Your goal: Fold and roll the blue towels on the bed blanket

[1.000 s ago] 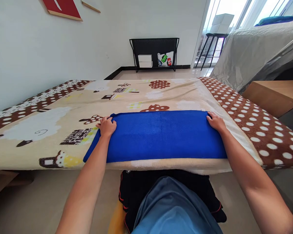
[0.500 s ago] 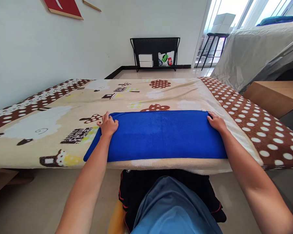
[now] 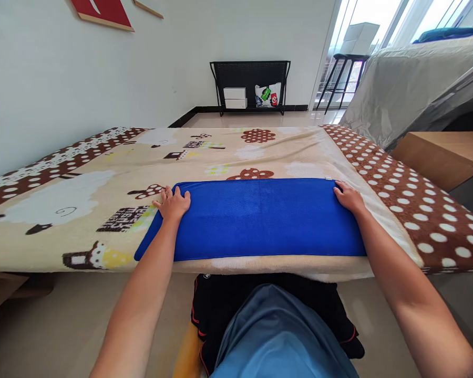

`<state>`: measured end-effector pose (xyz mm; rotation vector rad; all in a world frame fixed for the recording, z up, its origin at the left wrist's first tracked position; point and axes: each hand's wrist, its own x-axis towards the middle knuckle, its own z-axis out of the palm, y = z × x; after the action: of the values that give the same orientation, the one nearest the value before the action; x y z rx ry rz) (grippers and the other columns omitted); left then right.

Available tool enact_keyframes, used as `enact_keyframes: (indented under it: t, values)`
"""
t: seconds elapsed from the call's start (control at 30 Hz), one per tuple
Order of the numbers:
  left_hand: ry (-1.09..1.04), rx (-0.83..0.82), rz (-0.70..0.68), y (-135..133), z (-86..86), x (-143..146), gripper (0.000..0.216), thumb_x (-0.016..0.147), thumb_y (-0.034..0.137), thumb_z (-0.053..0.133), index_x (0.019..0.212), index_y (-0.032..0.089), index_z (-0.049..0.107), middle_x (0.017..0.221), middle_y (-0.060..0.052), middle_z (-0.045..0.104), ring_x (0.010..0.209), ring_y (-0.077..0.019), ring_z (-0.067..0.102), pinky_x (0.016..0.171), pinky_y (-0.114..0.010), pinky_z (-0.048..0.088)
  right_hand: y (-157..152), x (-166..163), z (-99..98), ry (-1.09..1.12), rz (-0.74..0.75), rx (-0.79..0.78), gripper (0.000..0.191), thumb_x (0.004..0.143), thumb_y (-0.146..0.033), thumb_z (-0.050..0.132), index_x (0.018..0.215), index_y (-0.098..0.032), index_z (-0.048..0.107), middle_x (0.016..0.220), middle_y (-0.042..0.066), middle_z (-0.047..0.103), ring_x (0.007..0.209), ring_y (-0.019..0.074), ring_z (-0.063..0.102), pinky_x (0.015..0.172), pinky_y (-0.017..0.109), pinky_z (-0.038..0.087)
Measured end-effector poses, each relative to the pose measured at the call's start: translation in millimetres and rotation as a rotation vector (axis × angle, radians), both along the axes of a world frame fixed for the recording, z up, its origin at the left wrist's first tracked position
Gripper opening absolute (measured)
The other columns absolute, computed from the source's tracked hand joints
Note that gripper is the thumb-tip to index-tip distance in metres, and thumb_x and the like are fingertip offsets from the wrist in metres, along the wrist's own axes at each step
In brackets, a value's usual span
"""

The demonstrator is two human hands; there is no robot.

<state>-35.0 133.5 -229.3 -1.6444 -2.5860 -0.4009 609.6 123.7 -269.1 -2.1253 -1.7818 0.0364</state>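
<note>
The left hand [image 3: 172, 203] lay with fingers spread loose, and the right hand [image 3: 349, 197] with fingers bent, pinching or not I could not tell, on the far corners of a blue cloth [image 3: 266, 220], its long axis running left to right along the front of a patterned blanket [image 3: 291, 149]

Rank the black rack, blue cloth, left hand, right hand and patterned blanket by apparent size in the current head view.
1. Patterned blanket
2. Blue cloth
3. Black rack, though it stands farthest from the camera
4. Left hand and right hand: too alike to rank
</note>
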Motion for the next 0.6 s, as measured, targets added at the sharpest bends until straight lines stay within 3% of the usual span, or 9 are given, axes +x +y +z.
enact_keyframes:
  t: [0.17, 0.3, 0.37, 0.43, 0.5, 0.6]
  values:
    - [-0.022, -0.043, 0.077, 13, 4.9, 1, 0.077, 0.093, 0.054, 0.031, 0.153, 0.004, 0.037, 0.162, -0.025, 0.028, 0.150, -0.0428, 0.023, 0.117, -0.072, 0.014, -2, -4, 9.2, -0.019, -0.019, -0.052, 0.056, 0.100, -0.041, 0.034, 0.148, -0.017, 0.049, 0.157, 0.009, 0.043, 0.147, 0.0260, 0.036, 0.120, 0.048, 0.030]
    - [-0.007, -0.017, 0.056, 17, 19.0, 23, 0.073, 0.094, 0.038, 0.032, 0.155, -0.002, 0.027, 0.164, -0.028, 0.021, 0.153, -0.0411, 0.014, 0.118, -0.070, 0.013, 0, -22, 26.3, -0.046, -0.048, -0.080, 0.050, 0.097, -0.029, 0.036, 0.141, -0.015, 0.055, 0.151, 0.015, 0.049, 0.144, 0.0321, 0.039, 0.118, 0.060, 0.026]
    - [0.014, -0.004, -0.106, 16, 25.8, 53, 0.071, 0.095, 0.031, 0.031, 0.158, 0.000, 0.019, 0.166, -0.024, 0.014, 0.155, -0.0364, 0.008, 0.120, -0.068, 0.012, 3, -49, 33.9, -0.063, -0.032, -0.060, 0.048, 0.096, -0.021, 0.036, 0.139, -0.010, 0.056, 0.148, 0.021, 0.050, 0.143, 0.0349, 0.039, 0.117, 0.064, 0.022]
    - [0.010, -0.060, -0.340, 14, 28.3, 98, 0.069, 0.096, 0.031, 0.030, 0.158, 0.003, 0.021, 0.167, -0.021, 0.014, 0.156, -0.0332, 0.009, 0.121, -0.065, 0.013, 9, -90, 38.0, -0.075, 0.064, -0.026, 0.046, 0.097, -0.018, 0.036, 0.139, -0.007, 0.054, 0.149, 0.023, 0.047, 0.144, 0.0319, 0.038, 0.119, 0.057, 0.023]
    - [-0.005, -0.113, -0.486, 14, 25.3, 150, 0.065, 0.098, 0.036, 0.031, 0.158, 0.012, 0.027, 0.167, -0.012, 0.022, 0.155, -0.0264, 0.019, 0.124, -0.055, 0.020, 14, -143, 37.9, -0.076, 0.235, -0.001, 0.042, 0.101, -0.021, 0.040, 0.140, -0.013, 0.054, 0.152, 0.017, 0.046, 0.144, 0.0257, 0.039, 0.121, 0.048, 0.026]
    - [-0.013, -0.143, -0.653, 14, 14.2, 219, 0.064, 0.100, 0.039, 0.029, 0.160, 0.019, 0.025, 0.168, -0.006, 0.020, 0.155, -0.0197, 0.017, 0.125, -0.046, 0.021, 19, -219, 33.0, -0.060, 0.453, 0.028, 0.042, 0.099, -0.038, 0.056, 0.137, -0.019, 0.056, 0.147, 0.012, 0.050, 0.134, 0.0265, 0.049, 0.114, 0.053, 0.038]
